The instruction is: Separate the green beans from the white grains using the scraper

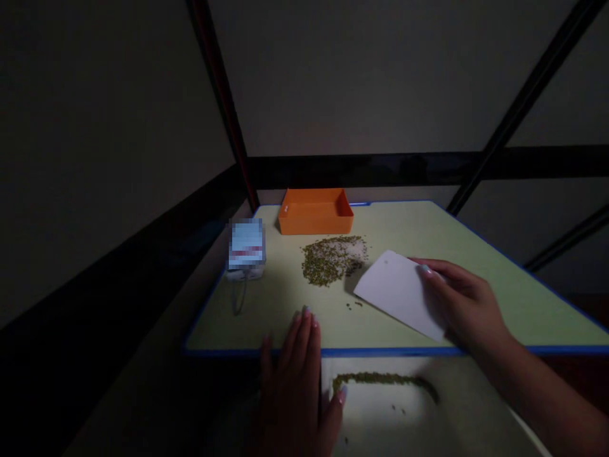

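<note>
While the right hand (pixel 469 304) grips a flat white card with a slanted far edge (pixel 397 292), its thumb pressed on the upper face, the left hand (pixel 297 381) lies at the near blue edge of the pale yellow-green worktop (pixel 404 222), fingers straight and nearly together, thumb spread apart, apparently gripping nothing. The card reaches leftward from the right hand, tilted over the worktop. Beyond its far-left corner, and ahead of the left hand, spreads a loose heap of small green grains with a paler patch on its right side (pixel 323 263); a few dark bits (pixel 354 305) lie between heap and left hand. Farther ahead of both hands stands an orange rectangular open-topped box (pixel 316 225). Ahead and to the left of the left hand is a pale blue-and-white object, its face pixelated (pixel 246 244). Beside the left thumb, below the worktop's edge, a curved line of green grains (pixel 375 379) lies on a whitish surface (pixel 375 419); whether the thumb touches that surface cannot be told
</note>
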